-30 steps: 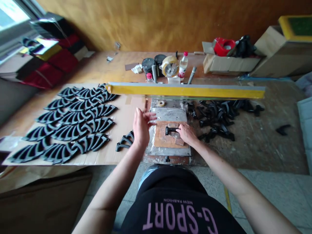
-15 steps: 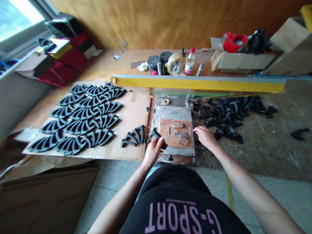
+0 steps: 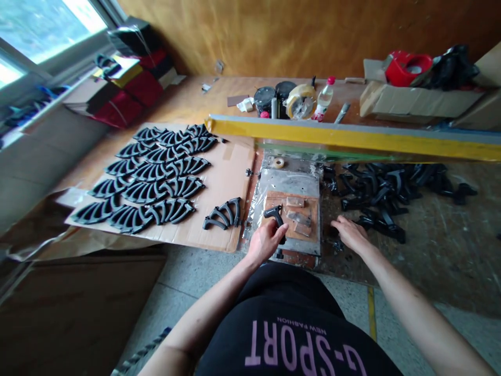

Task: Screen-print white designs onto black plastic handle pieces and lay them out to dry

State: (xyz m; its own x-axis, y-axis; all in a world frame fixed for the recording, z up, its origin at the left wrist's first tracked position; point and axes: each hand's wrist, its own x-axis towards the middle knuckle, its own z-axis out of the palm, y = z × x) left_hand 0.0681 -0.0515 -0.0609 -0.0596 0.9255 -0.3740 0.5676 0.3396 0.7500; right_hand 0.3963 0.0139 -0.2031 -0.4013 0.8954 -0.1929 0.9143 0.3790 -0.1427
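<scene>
My left hand (image 3: pixel 266 240) is closed round a black curved plastic handle (image 3: pixel 278 222), held over the near left part of a flat metal plate (image 3: pixel 290 181). The handle's wider end points away from me. My right hand (image 3: pixel 350 233) is just right of the plate, low over the bench, with its fingers drawn together; whatever they may hold is too small to make out. Beside it lies a loose heap of black curved handles (image 3: pixel 381 188). Left of the plate, a small fan of similar handles (image 3: pixel 225 214) rests on a cardboard sheet (image 3: pixel 219 241).
Nested rows of black handles (image 3: pixel 156 183) cover the cardboard's left part. A long yellow-taped bar (image 3: pixel 344 133) crosses above the bench. Behind it stand a tape roll (image 3: pixel 301 102), a bottle (image 3: pixel 324 98) and a cardboard box (image 3: pixel 418 104). Small blocks (image 3: pixel 299 216) sit on the plate's wooden patch.
My left hand has moved the handle rightward, further over the plate. My right hand has drawn away from the plate's right edge. The whole view has shifted left.
</scene>
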